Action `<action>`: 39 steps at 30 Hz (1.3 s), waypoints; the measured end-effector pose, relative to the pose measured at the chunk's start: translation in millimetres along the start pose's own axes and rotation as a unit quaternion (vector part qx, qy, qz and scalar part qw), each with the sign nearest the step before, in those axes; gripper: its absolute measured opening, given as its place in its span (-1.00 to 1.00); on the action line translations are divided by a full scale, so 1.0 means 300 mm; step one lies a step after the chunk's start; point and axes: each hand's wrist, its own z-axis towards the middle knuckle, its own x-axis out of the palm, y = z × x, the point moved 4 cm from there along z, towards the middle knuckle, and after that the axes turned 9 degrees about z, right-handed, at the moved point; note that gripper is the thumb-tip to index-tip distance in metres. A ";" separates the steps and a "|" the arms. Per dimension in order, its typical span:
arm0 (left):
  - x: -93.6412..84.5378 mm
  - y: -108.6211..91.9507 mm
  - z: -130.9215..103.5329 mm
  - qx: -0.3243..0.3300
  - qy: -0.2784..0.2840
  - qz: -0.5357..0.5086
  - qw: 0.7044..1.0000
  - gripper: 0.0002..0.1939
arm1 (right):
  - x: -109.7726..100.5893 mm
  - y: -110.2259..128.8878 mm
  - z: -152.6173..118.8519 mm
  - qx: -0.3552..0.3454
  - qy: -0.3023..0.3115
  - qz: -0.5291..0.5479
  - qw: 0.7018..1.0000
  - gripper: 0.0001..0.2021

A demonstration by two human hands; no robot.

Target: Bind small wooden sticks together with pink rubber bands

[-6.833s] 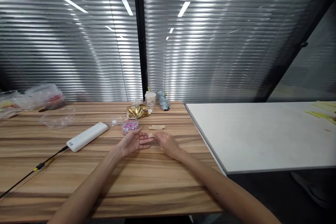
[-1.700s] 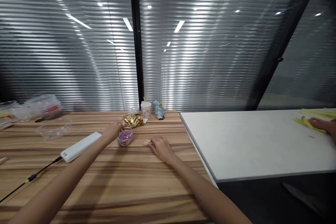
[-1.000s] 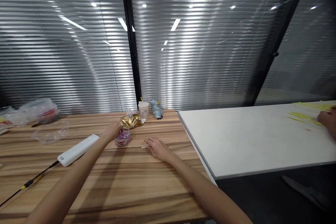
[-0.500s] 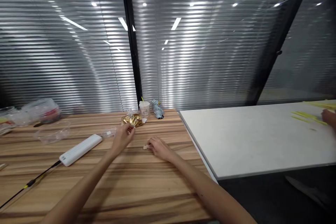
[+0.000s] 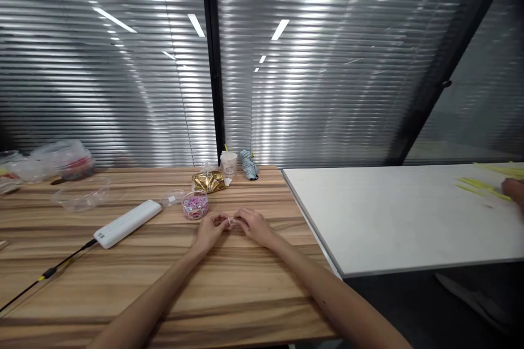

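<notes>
My left hand and my right hand meet over the wooden table, fingers pinched together. Between their fingertips is a small whitish piece, too small to name; both hands grip it. Just behind my left hand stands a round clear tub full of tiny pink, purple and white bits. Its look-alike clear lid lies to the left of it. Farther back sits a crumpled gold packet.
A white paper cup and a grey-blue crumpled pouch stand at the back. Left are a white power strip with a cable, and clear plastic containers. On the white table, another person's hand is near yellow strips.
My left hand has come from beside the gold packet, right and nearer, to meet my right hand at the whitish piece. The tub is now uncovered to view. My right hand has barely moved.
</notes>
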 end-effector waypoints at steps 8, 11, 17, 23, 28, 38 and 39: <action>0.006 0.006 -0.032 -0.058 -0.044 0.008 0.997 -0.79 | -0.025 -0.013 0.006 0.021 -0.113 0.050 0.992 -0.83; 0.006 0.008 -0.031 -0.050 -0.051 0.008 0.997 -0.82 | -0.019 0.004 0.002 0.007 -0.125 0.057 0.990 -0.81; 0.014 0.029 -0.020 -0.071 -0.025 -0.092 0.993 -0.78 | 0.010 0.024 0.001 0.017 -0.069 0.040 0.997 -0.87; 0.008 0.031 -0.027 -0.125 -0.052 -0.134 0.982 -0.87 | 0.021 0.010 -0.004 0.061 -0.006 0.014 0.998 -0.86; 0.013 0.020 -0.035 -0.149 -0.046 -0.179 0.971 -0.90 | 0.026 0.000 -0.008 0.074 -0.007 -0.020 0.997 -0.85; 0.019 0.001 -0.042 -0.123 -0.011 -0.257 0.959 -0.74 | 0.004 0.028 -0.010 0.084 -0.010 -0.076 0.994 -0.81; 0.022 0.001 -0.041 -0.115 -0.007 -0.244 0.963 -0.71 | 0.001 0.034 -0.009 0.085 -0.006 -0.088 0.992 -0.81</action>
